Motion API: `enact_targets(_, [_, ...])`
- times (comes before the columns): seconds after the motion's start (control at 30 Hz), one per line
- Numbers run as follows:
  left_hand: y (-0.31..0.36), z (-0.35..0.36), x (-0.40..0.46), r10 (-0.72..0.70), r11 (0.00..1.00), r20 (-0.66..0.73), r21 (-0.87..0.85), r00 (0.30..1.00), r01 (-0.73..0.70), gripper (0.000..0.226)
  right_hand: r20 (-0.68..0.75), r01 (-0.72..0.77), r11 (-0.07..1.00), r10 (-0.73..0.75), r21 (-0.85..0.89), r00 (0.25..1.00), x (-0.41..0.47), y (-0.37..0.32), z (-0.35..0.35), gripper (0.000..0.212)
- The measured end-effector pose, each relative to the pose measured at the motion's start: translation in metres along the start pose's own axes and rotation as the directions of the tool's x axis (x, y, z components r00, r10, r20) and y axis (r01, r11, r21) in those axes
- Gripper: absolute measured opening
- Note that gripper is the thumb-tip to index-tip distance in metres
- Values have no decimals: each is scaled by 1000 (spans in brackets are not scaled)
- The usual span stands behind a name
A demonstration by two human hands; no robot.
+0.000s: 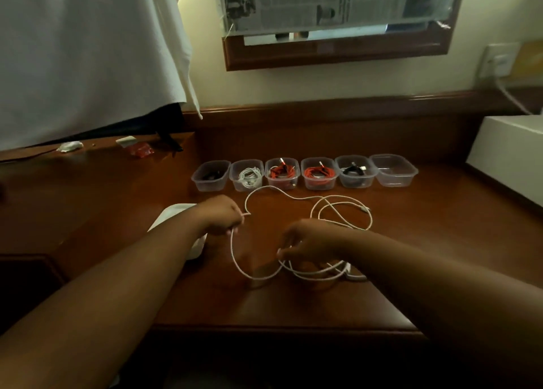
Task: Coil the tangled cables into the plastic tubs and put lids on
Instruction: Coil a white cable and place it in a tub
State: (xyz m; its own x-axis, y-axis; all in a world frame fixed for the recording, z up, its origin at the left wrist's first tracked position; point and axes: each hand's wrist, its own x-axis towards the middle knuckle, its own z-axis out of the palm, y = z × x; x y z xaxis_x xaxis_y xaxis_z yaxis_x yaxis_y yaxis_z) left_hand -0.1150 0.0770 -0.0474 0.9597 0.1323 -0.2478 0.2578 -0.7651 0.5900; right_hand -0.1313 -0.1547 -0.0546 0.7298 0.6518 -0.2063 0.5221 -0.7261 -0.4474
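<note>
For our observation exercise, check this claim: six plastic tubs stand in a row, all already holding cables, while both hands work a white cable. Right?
Not quite. The head view shows five tubs holding cables; the rightmost tub is empty. The left hand and right hand do both grip the white cable.

Surface: brown wooden desk (293, 306) | lying on it: row of six clear plastic tubs (304, 173) sitting along the back; loose white cable (308, 200) sprawling in front; stack of white lids (173, 215) resting left; red packet (142, 150) and crumpled white paper (70, 146) lying far left.
</note>
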Motion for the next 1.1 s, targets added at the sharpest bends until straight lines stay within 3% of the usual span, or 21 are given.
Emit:
enact_targets(0.07, [10, -5, -10, -34, 929, -68, -370, 997, 7, 14, -24, 50, 996, -51, -71, 998, -12, -1, 8, 47])
enact_targets(0.17, [31, -19, -22, -44, 619, -58, -785, 997, -18, 15, -95, 89, 995, -92, -39, 991, -22, -10, 11, 52])
enact_targets(0.27, [52, -31, -29, -14, 339, 9, -941, 1000, 13, 26, -186, 74, 995, -60, 68, 981, -27, -21, 2, 39])
enact_targets(0.4, [69, -28, -42, 32, 174, -64, -982, 997, -68, 27, -422, 147, 956, -27, 253, 906, -32, -28, -20, 18])
enact_targets(0.47, [73, -18, -50, 67, 203, -102, -972, 993, -114, 30, -533, 232, 872, 39, 431, 845, -34, -27, -33, 11])
enact_targets(0.57, [74, 9, -67, 219, 487, -117, -847, 969, -213, 29, -586, 333, 707, 141, 624, 798, -39, -28, -52, 12])
enact_targets(0.67, [74, 32, -82, 405, 682, -46, -650, 913, -336, 24, -589, 340, 673, 176, 657, 789, -42, -32, -66, 12])
enact_targets(0.73, [75, 43, -82, 443, 712, -33, -594, 896, -374, 23, -581, 360, 617, 198, 699, 789, -43, -36, -72, 13])
enact_targets(0.87, [79, 56, -76, 429, 790, -137, -422, 893, -445, 15, -532, 429, 346, 300, 835, 792, -43, -40, -82, 17])
enact_targets(0.97, [79, 55, -74, 397, 731, -227, -508, 889, -456, 16, -494, 457, 190, 308, 869, 813, -43, -36, -84, 21])
enact_targets(1.03, [79, 50, -73, 377, 684, -255, -571, 890, -454, 17, -447, 394, 223, 286, 891, 848, -42, -34, -80, 26])
enact_targets(1.1, [78, 48, -73, 402, 703, -286, -511, 870, -494, 15, -375, 294, 310, 247, 904, 894, -40, -31, -74, 30])
